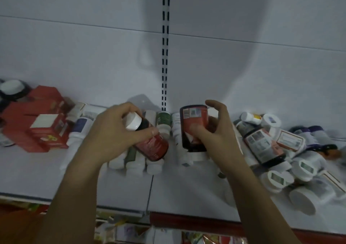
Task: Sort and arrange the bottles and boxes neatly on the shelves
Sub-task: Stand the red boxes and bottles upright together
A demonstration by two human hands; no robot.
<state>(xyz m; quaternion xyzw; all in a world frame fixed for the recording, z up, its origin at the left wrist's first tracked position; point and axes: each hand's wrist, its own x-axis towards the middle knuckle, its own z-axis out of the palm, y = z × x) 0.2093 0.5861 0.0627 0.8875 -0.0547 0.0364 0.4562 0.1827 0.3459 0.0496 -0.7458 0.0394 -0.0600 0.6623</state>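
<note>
My left hand [112, 131] grips a dark bottle with a red label and a white cap [149, 142], tilted with the cap up and to the left. My right hand [211, 133] holds a second dark red-labelled bottle [193, 125] with its base pointing up. Both are just above a row of white bottles [134, 163] lying on the white shelf [74, 178]. Red boxes [37, 127] are piled at the left. A heap of dark and white bottles [265, 144] lies at the right.
A slotted upright [165, 47] runs down the white back panel. A green-labelled bottle [163, 121] lies against the back between my hands. The shelf's front edge [187, 219] has a red strip, with colourful packets on the level below.
</note>
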